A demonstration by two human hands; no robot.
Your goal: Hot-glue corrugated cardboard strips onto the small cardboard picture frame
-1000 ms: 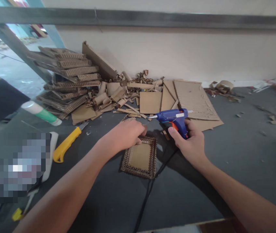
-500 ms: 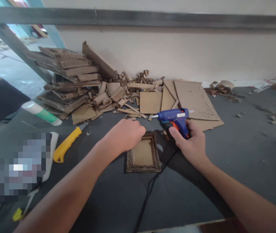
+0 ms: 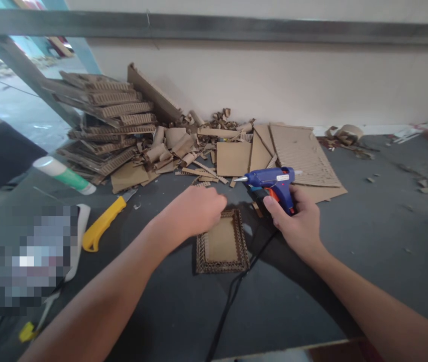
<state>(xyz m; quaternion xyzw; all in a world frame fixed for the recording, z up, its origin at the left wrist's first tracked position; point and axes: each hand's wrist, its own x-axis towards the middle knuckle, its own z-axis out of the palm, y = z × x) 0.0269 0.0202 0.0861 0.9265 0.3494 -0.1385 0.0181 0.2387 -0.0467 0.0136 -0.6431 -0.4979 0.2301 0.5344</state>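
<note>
Here, right grip [image 3: 300, 226] curled closed, holding glue gun [image 3: 267, 178]

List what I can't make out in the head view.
Head view:
Cardboard tray, far-left corner: covered by left hand.
Anything that hand grips: hidden behind it.
Glue gun, lettering: too small.
Black cable, further run: cut off by bottom edge.
Pixelated item: obscured.

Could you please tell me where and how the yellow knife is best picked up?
I'd grip the yellow knife by the middle of its handle, coming from above on the near side: the long handle forms the near end, while the blade points away, toward the cardboard scraps.
</note>
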